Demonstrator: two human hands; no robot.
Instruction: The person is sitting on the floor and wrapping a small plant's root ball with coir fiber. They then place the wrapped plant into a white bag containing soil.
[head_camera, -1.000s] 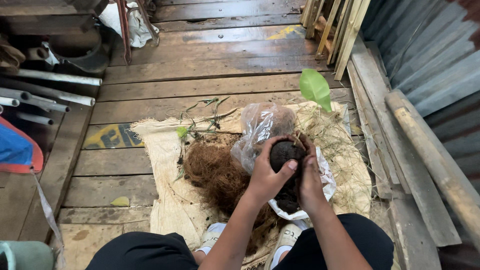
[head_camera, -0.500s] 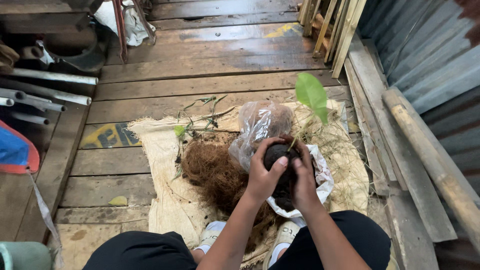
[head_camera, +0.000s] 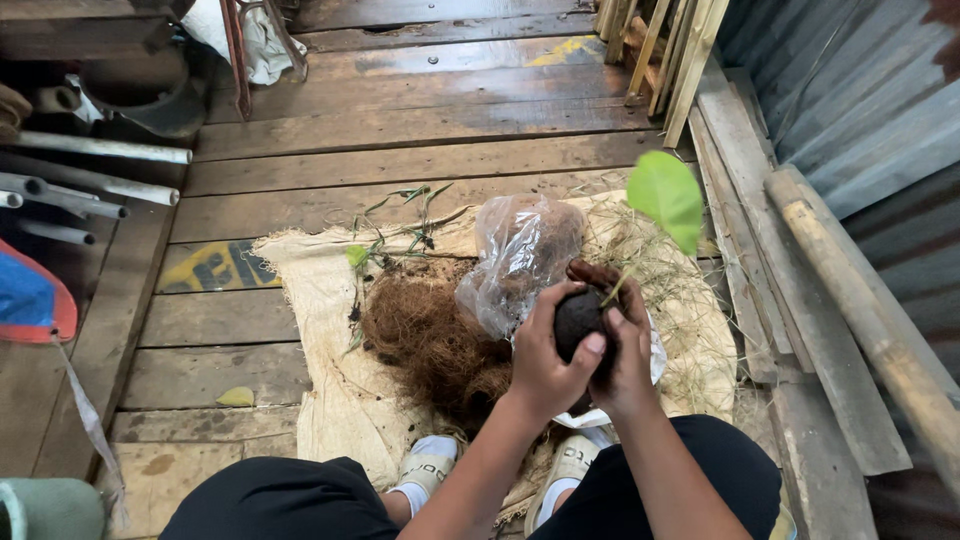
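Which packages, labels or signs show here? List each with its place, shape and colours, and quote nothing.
Clear crumpled plastic bag: on the burlap sack, just above both hands, puffed up, with dark matter inside.
White plastic bag: under the hands, flat, mostly hidden.
Yellow painted marking: on a dark floor plank left of the sack, partly covered.
Second yellow painted patch: on a plank at top, faded.
No screens in view.

Plank floor (head_camera: 420, 120): burlap sack (head_camera: 310, 300), metal pipes (head_camera: 100, 150), yellow leaf (head_camera: 236, 397).
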